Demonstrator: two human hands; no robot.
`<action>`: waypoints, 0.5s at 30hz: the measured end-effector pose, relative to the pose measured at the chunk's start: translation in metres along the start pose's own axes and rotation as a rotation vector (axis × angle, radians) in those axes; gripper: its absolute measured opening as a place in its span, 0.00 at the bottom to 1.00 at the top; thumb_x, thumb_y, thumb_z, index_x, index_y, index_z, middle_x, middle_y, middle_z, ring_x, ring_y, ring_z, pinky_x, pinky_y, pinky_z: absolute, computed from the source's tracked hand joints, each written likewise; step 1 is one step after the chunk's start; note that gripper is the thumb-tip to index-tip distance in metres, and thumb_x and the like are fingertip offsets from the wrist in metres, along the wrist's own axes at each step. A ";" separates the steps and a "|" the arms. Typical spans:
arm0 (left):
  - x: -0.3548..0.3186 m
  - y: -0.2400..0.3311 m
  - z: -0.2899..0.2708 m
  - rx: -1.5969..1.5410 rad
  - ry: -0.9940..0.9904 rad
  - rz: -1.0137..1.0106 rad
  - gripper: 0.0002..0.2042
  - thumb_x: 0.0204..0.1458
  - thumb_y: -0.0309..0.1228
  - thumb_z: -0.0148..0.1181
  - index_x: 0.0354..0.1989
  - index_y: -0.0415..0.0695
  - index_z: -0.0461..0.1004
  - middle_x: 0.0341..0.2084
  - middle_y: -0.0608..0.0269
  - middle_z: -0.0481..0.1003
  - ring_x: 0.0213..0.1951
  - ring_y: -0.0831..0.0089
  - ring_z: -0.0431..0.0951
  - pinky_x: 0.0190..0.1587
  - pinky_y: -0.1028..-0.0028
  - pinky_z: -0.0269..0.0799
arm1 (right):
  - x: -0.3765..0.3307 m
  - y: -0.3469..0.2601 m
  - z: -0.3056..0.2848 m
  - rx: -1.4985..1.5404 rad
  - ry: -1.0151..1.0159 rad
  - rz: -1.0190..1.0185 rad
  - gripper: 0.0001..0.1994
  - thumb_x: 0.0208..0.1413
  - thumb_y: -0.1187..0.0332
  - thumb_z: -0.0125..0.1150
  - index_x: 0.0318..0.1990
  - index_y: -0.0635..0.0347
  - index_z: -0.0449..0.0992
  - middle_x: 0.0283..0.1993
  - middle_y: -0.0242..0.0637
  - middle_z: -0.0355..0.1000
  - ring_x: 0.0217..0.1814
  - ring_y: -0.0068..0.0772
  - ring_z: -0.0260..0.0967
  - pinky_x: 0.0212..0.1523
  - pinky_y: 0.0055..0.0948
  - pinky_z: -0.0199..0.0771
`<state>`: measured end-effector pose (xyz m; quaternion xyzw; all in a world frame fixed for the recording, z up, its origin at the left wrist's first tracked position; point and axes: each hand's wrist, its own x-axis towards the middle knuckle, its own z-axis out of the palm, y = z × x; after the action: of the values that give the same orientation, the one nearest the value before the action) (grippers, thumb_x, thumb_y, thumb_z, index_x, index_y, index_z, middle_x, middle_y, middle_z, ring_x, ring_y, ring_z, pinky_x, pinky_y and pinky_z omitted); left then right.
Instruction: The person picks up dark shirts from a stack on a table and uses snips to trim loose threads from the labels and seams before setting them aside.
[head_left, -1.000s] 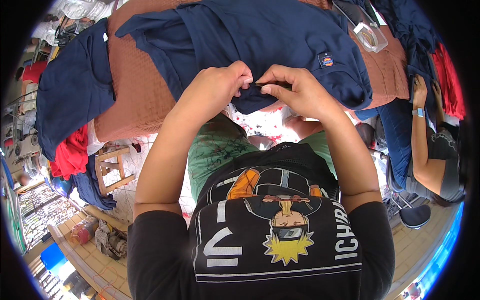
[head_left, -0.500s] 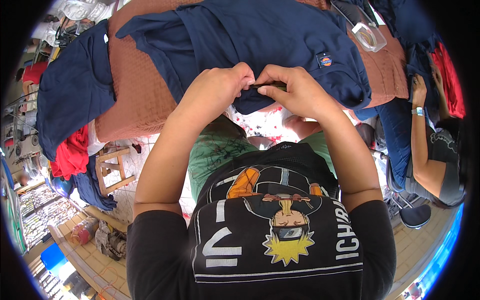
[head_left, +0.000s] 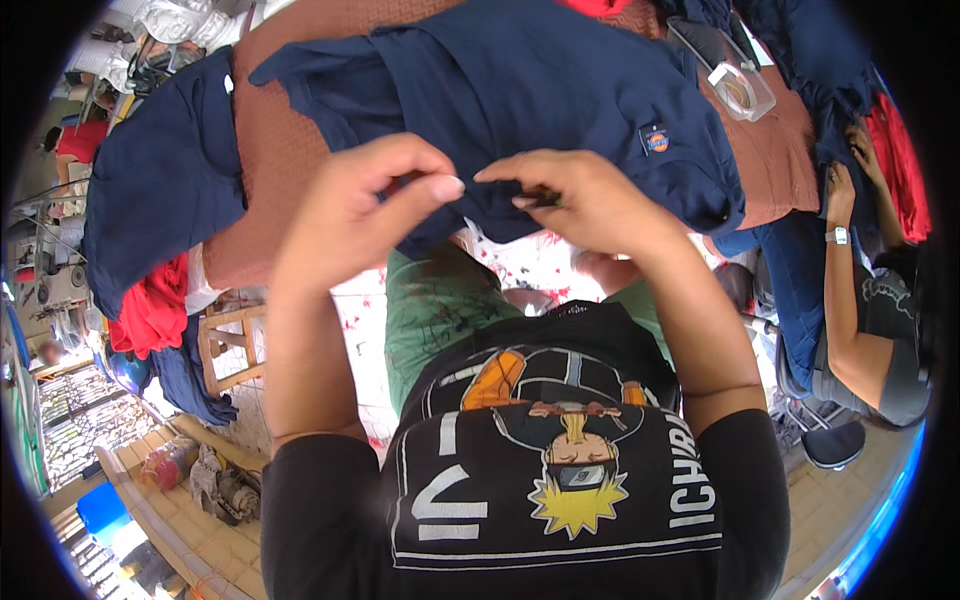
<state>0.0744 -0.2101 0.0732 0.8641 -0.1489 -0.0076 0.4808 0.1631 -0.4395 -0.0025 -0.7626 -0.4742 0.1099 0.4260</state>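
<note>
A navy blue garment [head_left: 520,90] with a small label patch at its right lies spread over the brown-covered table. My left hand [head_left: 365,200] is raised over its near edge, thumb and forefinger apart, with nothing visible between them. Facing it, my right hand [head_left: 595,200] has the forefinger stretched toward the left. Its other fingers curl round a small dark tool [head_left: 540,198], mostly hidden in the palm, too covered to name its kind. A narrow gap separates the two hands.
Another navy garment [head_left: 165,185] hangs over the table's left end, above red cloth [head_left: 150,310]. A clear plastic container [head_left: 742,92] stands at the back right. At the far right a co-worker's hand [head_left: 840,190] handles dark cloth. A wooden stool [head_left: 232,345] is below left.
My hands, which were pinched together at the cloth's near edge, have drawn apart. The left hand has moved left and opened; the right keeps the dark tool.
</note>
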 end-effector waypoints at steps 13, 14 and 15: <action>0.027 -0.030 0.073 0.359 0.349 0.228 0.17 0.44 0.28 0.69 0.45 0.51 0.77 0.49 0.65 0.75 0.51 0.64 0.73 0.56 0.66 0.65 | -0.007 0.018 -0.018 0.516 0.246 0.332 0.06 0.58 0.69 0.63 0.38 0.62 0.78 0.29 0.22 0.71 0.31 0.11 0.63 0.34 0.17 0.65; 0.030 -0.031 0.074 0.396 0.393 0.268 0.15 0.44 0.30 0.69 0.43 0.53 0.78 0.49 0.67 0.75 0.50 0.64 0.73 0.56 0.65 0.64 | -0.007 0.017 -0.019 0.528 0.245 0.332 0.06 0.58 0.68 0.63 0.38 0.62 0.78 0.29 0.22 0.71 0.31 0.11 0.63 0.33 0.17 0.65; 0.032 -0.031 0.073 0.426 0.409 0.284 0.13 0.43 0.31 0.69 0.40 0.54 0.79 0.49 0.68 0.74 0.50 0.64 0.73 0.55 0.65 0.64 | -0.008 0.017 -0.019 0.541 0.244 0.334 0.06 0.58 0.68 0.63 0.38 0.62 0.78 0.29 0.22 0.71 0.31 0.12 0.63 0.33 0.17 0.65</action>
<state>0.1012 -0.2639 0.0123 0.8994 -0.1665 0.2646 0.3055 0.1807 -0.4598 -0.0053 -0.6965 -0.2421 0.2081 0.6426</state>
